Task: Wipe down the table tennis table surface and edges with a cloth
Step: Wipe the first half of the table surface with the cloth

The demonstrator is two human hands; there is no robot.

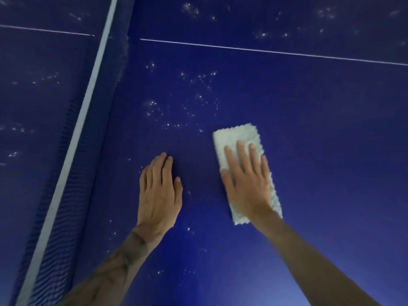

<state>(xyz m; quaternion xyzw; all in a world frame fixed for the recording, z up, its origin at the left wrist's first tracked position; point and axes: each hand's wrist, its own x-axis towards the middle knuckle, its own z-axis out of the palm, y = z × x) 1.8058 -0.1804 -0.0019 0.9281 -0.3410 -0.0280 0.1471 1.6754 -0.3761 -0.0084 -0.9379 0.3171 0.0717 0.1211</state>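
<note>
Clearly the wiping is only part done: pale specks (198, 100) dot the blue table (331, 151) from the net (72, 138) at the left across to the thin white line (265, 50) beyond the hands. To do this stretch well, I judge the strokes should run in overlapping passes toward the net. That carries the specks one way rather than scattering them. Pressure should be even across the whole pad, with a refold once the underside loads up. The strip against the foot of the net will probably need the pad's edge pushed in close.

The left hand (159, 191) lies flat on the bare surface, palm down, fingers straight and close together, grasping nothing; it looks like a brace for the lean. Near it on the right, but apart from it, the white folded cloth (240, 138) lies flat on the table, its long side pointing away from the person. The right hand (247, 180) presses on the nearer half, fingers straight and slightly spread, not curled round it, so the cloth is pinned by pressure rather than gripped.
</note>
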